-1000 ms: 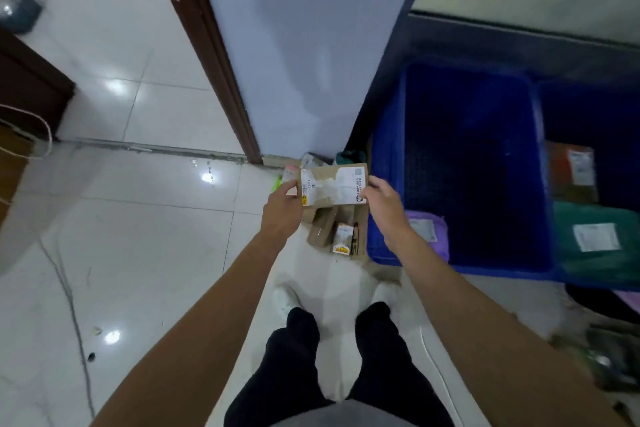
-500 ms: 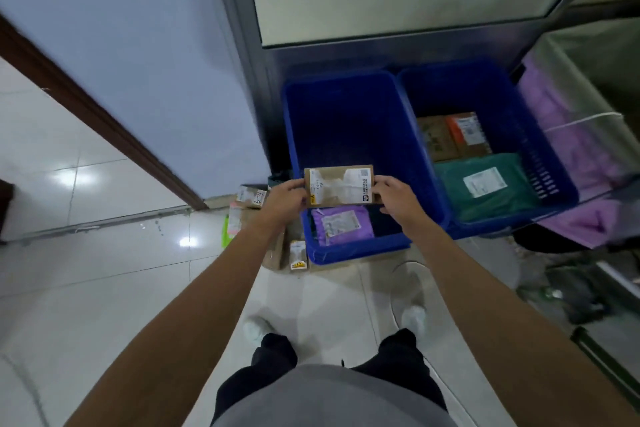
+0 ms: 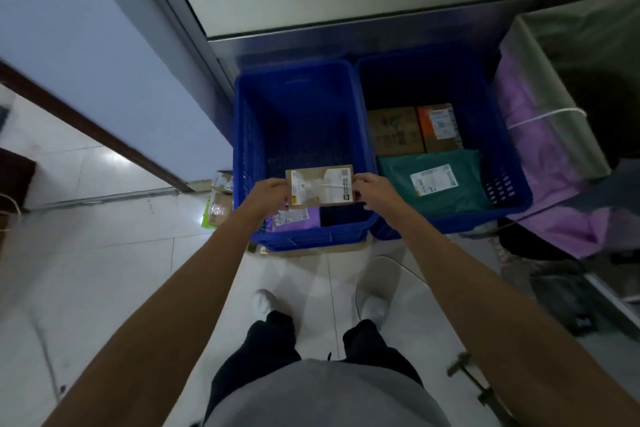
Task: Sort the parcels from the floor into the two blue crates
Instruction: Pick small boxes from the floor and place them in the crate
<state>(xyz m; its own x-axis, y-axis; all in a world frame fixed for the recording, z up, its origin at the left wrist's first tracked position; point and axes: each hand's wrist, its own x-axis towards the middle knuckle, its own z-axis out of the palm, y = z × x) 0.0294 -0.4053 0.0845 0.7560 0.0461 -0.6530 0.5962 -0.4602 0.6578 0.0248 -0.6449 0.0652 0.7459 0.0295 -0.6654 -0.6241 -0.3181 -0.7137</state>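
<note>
The small flat cardboard parcel (image 3: pixel 320 185) was held level in the air over the near part of the left blue crate (image 3: pixel 242 149), its white label facing up. The left hand (image 3: pixel 268 196) gripped its left short edge and the right hand (image 3: pixel 372 191) its right one, fingers of both curled round the ends of the box.

Below it, at the near end of that crate, lay a purple mailer (image 3: pixel 291 218) with a white label, partly covered by the parcel and the left hand. The right blue crate (image 3: pixel 512 184) stood touching the left one and held a green mailer (image 3: pixel 433 184) at the near end, with two boxes beyond it: a brown carton (image 3: pixel 394 130) and an orange-labelled box (image 3: pixel 440 126) side by side.

On the pale tiled floor (image 3: pixel 104 270), just left of the left crate, a few more parcels (image 3: pixel 220 204) lay in a loose pile against the wall. Purple sheeting (image 3: pixel 540 156) hung to the right of the crates.
</note>
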